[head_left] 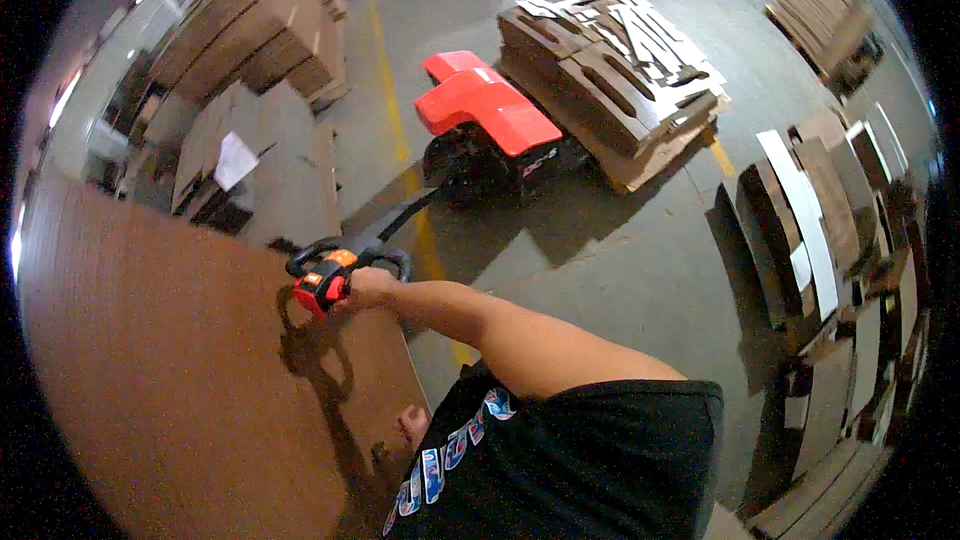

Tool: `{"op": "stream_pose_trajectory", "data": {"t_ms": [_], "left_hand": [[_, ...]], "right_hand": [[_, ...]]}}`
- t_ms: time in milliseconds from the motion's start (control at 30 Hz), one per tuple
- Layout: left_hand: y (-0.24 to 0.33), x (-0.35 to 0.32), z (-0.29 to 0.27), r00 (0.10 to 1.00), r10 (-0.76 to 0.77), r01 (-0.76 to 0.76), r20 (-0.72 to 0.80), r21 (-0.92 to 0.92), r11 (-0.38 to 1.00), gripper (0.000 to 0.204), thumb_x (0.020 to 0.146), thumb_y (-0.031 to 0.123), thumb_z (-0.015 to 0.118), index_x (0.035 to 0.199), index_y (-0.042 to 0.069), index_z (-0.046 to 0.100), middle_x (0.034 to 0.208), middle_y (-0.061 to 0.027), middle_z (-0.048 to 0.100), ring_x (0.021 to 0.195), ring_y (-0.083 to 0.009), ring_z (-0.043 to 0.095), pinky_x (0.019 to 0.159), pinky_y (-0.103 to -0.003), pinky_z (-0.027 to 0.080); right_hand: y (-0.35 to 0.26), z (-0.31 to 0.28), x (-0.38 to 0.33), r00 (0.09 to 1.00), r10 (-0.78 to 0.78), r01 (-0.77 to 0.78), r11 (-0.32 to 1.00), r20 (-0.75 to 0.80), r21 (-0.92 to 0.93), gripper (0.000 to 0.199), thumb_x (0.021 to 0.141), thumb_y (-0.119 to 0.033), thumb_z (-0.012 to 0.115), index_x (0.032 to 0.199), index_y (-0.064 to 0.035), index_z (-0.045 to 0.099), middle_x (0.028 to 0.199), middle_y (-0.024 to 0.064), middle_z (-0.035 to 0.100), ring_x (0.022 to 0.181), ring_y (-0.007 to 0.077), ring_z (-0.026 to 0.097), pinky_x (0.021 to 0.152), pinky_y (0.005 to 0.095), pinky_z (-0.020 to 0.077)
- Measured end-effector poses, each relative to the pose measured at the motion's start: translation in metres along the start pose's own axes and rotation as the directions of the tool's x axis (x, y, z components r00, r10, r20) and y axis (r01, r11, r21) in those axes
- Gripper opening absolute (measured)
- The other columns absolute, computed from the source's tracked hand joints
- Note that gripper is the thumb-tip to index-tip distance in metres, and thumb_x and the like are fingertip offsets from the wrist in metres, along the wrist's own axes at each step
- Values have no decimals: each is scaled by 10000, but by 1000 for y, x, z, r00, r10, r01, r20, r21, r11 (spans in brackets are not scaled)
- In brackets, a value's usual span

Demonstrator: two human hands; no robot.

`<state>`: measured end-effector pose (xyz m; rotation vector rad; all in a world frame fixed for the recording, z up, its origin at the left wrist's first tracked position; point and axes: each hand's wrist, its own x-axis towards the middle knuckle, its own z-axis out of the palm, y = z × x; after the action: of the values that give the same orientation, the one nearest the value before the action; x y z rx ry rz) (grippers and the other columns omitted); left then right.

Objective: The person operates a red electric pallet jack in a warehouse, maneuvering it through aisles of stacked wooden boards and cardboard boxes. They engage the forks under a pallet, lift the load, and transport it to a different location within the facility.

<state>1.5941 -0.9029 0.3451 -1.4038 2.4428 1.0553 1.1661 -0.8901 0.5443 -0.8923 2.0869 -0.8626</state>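
Note:
My right arm reaches across in front of me, and my right hand (372, 288) is closed round the grip of the control handle (325, 280), which has a red-and-black head with orange parts. A dark tiller bar (408, 213) joins this handle to a red-covered pallet truck (487, 105) standing ahead. By the edge of a large brown board (190, 360), my left hand (412, 425) shows only in part beside my black shirt. It is too small and hidden to tell whether its fingers hold anything.
Behind the truck's red cover sits a stack of cut brown boards (620, 70) with white strips on top. Board stacks (250, 30) stand at the left, and leaning offcuts (820, 230) line the right. A yellow floor line (388, 90) runs past the truck.

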Motion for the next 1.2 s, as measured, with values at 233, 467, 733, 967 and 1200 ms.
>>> {"op": "stream_pose_trajectory", "data": {"t_ms": [233,467,733,967,1200], "left_hand": [[-26,32,5,996,55,-56,-75,-7,998,391,1006,205,681,1345,20,619,1449,-210,532,1263,-371,567,1080,-476,456],[109,-62,-152,992,0,-50,-129,-385,921,422,1033,192,647,1412,23,571,1380,-163,606,1262,-312,593,1036,-450,487],[114,169,-129,878,222,-317,-423,-169,933,565,990,157,670,1510,25,492,1365,-203,610,1124,-306,665,926,-405,544],[132,187,-166,754,554,-575,-352,53,816,679,929,-29,668,1562,89,453,1614,-173,478,1481,-373,460,1211,-484,380],[99,216,-158,850,473,-527,-232,-339,779,699,942,-148,523,1587,109,447,1632,-179,465,1510,-354,435,1228,-442,373]], "right_hand": [[-23,-14,-4,1000,-7,7,1000,-6,-6,823,792,-787,745,1130,-37,762,1131,202,764,1084,393,722,911,482,579],[-117,-68,-99,999,14,-17,997,-35,-73,791,806,-780,735,1158,-71,758,1077,213,770,1046,395,729,891,495,573],[22,20,13,996,-73,78,990,44,-115,629,831,-667,767,1110,-103,763,1031,184,775,1002,385,734,873,493,581],[36,53,-63,989,-138,134,988,-51,-73,648,814,-685,777,1140,-126,764,1050,170,779,994,386,730,872,488,572],[20,36,-101,974,-221,224,973,46,-54,696,782,-719,790,1090,-94,774,1002,186,776,961,390,734,857,485,572]]}}
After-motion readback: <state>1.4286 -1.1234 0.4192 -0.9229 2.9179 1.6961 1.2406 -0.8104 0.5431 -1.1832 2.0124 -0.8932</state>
